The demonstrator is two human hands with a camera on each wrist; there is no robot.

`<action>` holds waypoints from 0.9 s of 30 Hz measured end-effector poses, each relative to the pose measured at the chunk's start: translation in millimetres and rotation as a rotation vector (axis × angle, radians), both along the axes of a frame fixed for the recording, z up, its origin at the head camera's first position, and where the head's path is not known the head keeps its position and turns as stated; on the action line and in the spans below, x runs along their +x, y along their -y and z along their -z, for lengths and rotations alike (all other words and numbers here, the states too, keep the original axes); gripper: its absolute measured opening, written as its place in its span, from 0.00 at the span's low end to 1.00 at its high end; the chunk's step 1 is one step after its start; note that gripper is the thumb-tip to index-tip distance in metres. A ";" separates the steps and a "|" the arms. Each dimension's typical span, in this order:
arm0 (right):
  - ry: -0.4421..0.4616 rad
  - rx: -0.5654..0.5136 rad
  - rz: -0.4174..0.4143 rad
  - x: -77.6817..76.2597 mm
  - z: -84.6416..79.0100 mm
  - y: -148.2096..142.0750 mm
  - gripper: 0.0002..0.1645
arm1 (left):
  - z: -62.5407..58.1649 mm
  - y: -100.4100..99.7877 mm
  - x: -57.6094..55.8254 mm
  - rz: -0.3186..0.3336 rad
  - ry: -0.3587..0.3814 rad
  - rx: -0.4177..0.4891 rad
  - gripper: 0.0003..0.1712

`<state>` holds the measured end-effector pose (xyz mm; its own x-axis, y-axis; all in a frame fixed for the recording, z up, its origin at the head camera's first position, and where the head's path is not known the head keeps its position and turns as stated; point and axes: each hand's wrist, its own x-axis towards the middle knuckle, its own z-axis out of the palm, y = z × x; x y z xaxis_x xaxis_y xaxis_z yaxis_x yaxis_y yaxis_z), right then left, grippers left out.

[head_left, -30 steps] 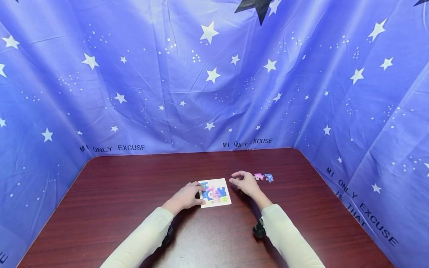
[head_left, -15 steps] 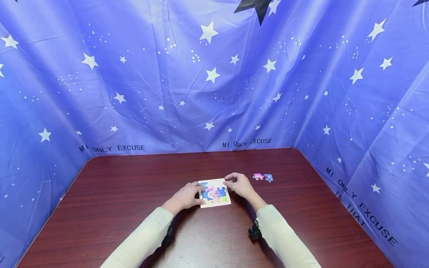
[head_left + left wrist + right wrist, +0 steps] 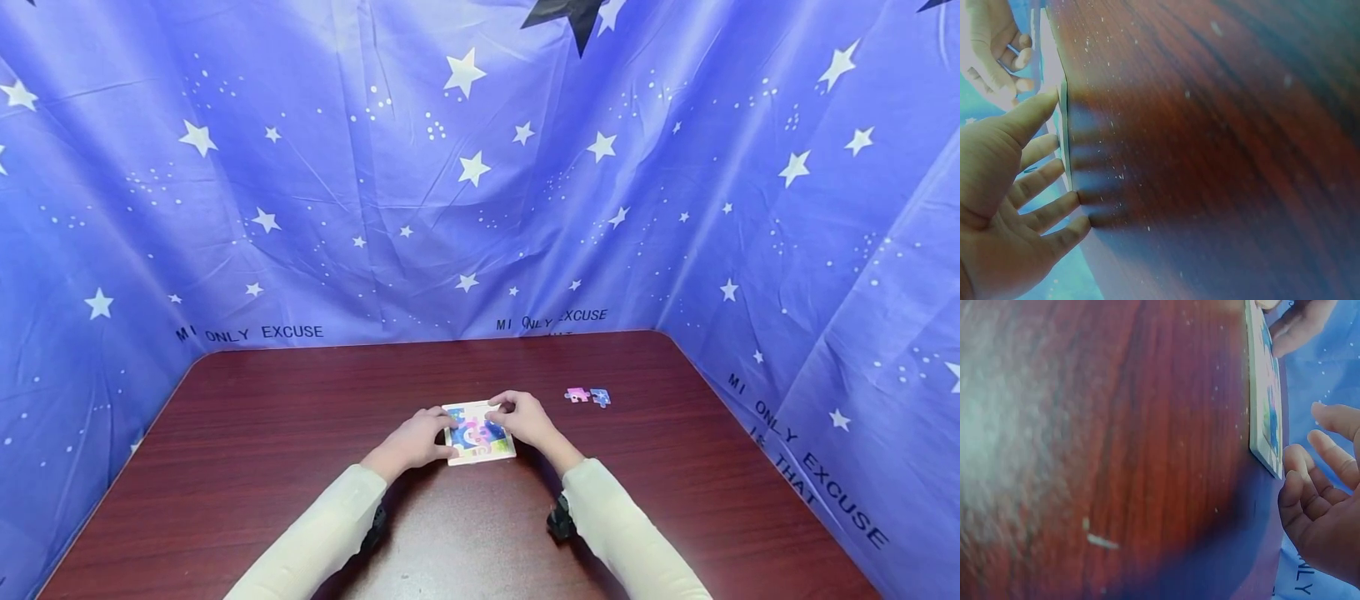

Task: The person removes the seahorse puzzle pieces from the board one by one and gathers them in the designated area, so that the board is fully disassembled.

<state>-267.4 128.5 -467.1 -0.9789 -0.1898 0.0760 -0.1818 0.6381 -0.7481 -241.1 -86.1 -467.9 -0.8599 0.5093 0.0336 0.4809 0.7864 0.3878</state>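
A square white-rimmed puzzle board (image 3: 481, 457) lies on the table, partly filled with blue, pink and green pieces. My left hand (image 3: 408, 440) holds its left edge, thumb by the near corner and fingers farther back. In the left wrist view the fingers (image 3: 1041, 187) spread along that edge, the outermost ones reaching the tabletop. My right hand (image 3: 525, 419) reaches over the board's far right corner, thumb and forefinger apart; no piece shows between them. Right of it lie a pink puzzle piece (image 3: 577, 395) and a blue puzzle piece (image 3: 601, 397), side by side.
The dark red-brown wooden table (image 3: 300, 400) has rounded far corners. A blue curtain (image 3: 337, 167) with white stars hangs around its back and sides. A small black device (image 3: 560, 518) sits under the right sleeve (image 3: 622, 525).
My right hand has moved left, from beside the two loose pieces to over the board's far right corner. The left hand and the board have stayed in place.
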 end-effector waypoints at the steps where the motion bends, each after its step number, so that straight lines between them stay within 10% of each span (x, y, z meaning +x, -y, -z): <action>1: -0.001 0.000 -0.005 0.1 0.1 1.1 0.13 | -0.3 0.0 0.1 0.000 0.000 0.003 0.25; 27: -0.020 0.028 -0.105 -0.4 3.0 25.9 0.10 | -4.6 -0.3 2.7 0.018 -0.005 0.021 0.25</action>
<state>-267.8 102.6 -470.1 -0.9518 -0.2936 0.0888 -0.2638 0.6357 -0.7255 -238.4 -85.8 -463.2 -0.8506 0.5235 0.0488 0.4967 0.7696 0.4012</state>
